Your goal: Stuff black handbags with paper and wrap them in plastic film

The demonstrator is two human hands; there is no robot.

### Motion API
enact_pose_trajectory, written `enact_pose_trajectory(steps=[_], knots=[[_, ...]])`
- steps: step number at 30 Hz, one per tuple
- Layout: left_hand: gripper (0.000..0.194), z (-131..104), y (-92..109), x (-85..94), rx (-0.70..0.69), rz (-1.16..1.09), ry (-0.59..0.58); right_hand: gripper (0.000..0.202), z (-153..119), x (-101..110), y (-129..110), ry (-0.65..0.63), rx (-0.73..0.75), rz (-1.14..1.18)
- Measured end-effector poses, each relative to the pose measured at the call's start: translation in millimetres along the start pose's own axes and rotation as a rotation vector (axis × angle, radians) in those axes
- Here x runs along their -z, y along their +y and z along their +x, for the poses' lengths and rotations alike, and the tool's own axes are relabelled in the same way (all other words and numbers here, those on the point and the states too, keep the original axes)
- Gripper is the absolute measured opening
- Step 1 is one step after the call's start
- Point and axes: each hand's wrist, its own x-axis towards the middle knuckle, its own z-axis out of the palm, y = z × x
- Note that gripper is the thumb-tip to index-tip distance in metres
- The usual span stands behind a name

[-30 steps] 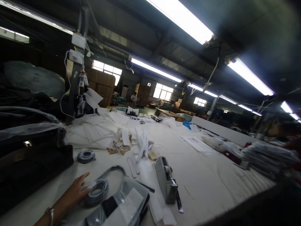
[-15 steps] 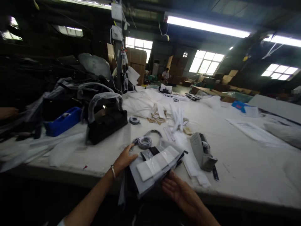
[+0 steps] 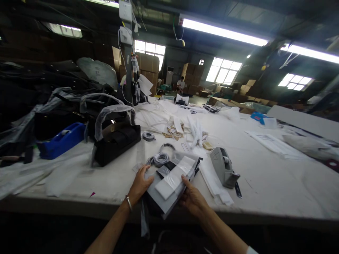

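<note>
Indoors, fingers of the right hand (image 3: 194, 200) clamp a plastic-wrapped package (image 3: 171, 183) whose slickness could loosen it, left hand (image 3: 140, 184) grip unclear.

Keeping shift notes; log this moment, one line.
left hand: touching wrapped bundle; right hand: gripping wrapped bundle; grey tape dispenser: right of bundle

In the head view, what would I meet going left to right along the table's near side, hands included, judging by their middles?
Blue dispenser, black bag, left hand, wrapped package, right hand, grey dispenser.
</note>
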Motion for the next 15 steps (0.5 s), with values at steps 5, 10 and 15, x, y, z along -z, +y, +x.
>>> enact_pose_trajectory(steps=[5,10,15], knots=[[0.062,-4,0,-2.2,0.043,-0.053,0.071,0.061,22,-8,6,-0.047,0.180,0.085],[0.074,-5,-2,9.2,0.102,-0.327,0.141,0.061,25,6,-17,-0.102,0.258,0.131],[0.074,-13,-7,18.7,0.161,-0.194,0.235,0.054,2,31,-87,-0.124,0.371,0.269]])
